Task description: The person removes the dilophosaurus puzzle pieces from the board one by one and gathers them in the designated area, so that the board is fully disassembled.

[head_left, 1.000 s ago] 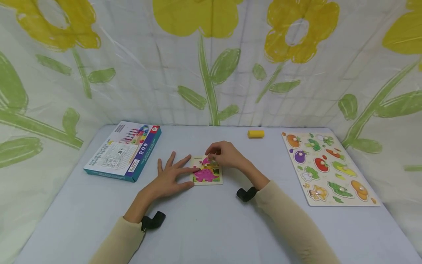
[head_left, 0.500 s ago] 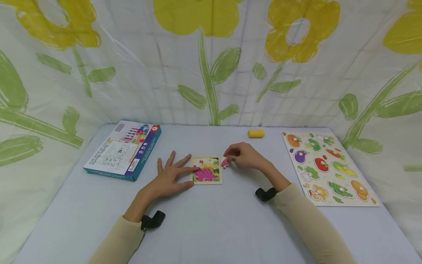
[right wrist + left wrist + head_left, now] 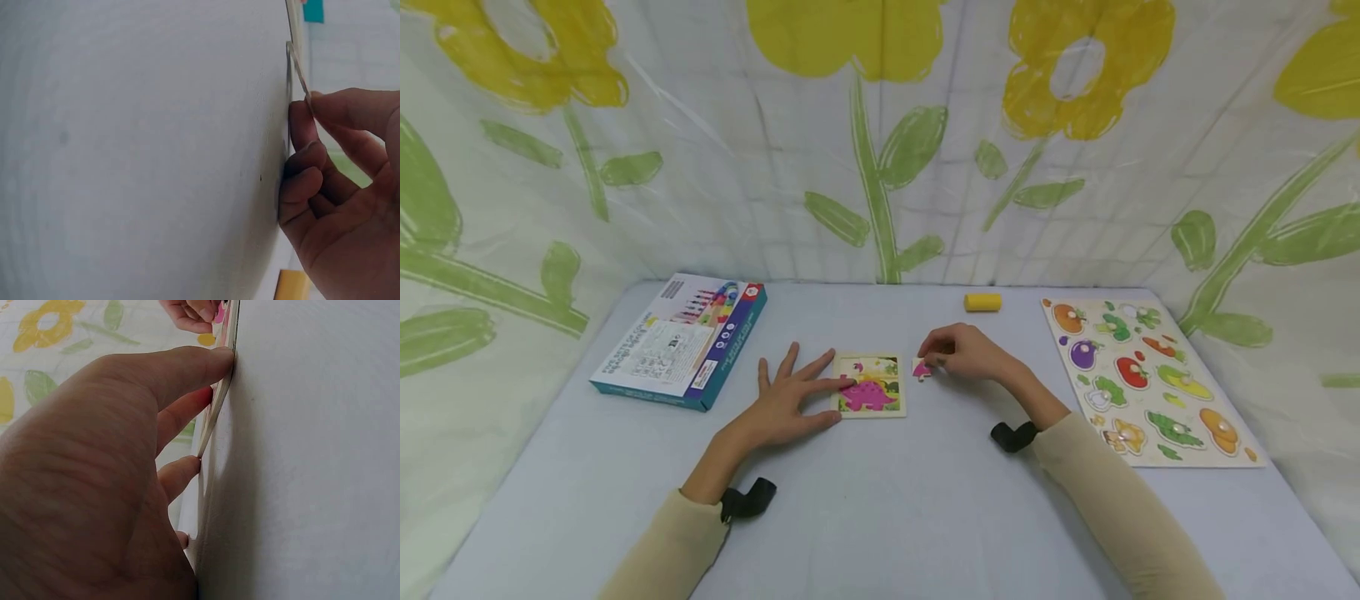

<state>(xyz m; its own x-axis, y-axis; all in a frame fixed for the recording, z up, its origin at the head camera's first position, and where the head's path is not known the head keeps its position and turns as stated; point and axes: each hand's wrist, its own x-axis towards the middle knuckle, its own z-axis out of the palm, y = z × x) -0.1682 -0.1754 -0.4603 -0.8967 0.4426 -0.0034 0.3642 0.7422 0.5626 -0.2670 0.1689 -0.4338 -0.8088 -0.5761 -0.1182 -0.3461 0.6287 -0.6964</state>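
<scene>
A small square jigsaw puzzle (image 3: 868, 396) with a pink dinosaur lies in its pale wooden frame at mid-table. My left hand (image 3: 786, 407) rests at its left side with fingers spread; the index fingertip is on the picture and the thumb is at the lower left corner. In the left wrist view the thumb and fingers (image 3: 181, 369) meet the frame's edge. Just right of the puzzle, my right hand (image 3: 966, 354) pinches a pink-and-white puzzle piece (image 3: 921, 368) between thumb and finger. The right wrist view shows the piece (image 3: 300, 72) edge-on and tilted, its far end low at the table.
A flat blue-and-white box (image 3: 681, 342) lies at the left back. A yellow cylinder (image 3: 982, 302) is near the back edge, right of centre. On the right lies a vegetable peg board (image 3: 1150, 383). A flowered cloth (image 3: 820, 167) hangs behind the table.
My right hand has lifted the pink piece from the puzzle's upper part and carried it right, past the frame. My left hand has stayed where it was.
</scene>
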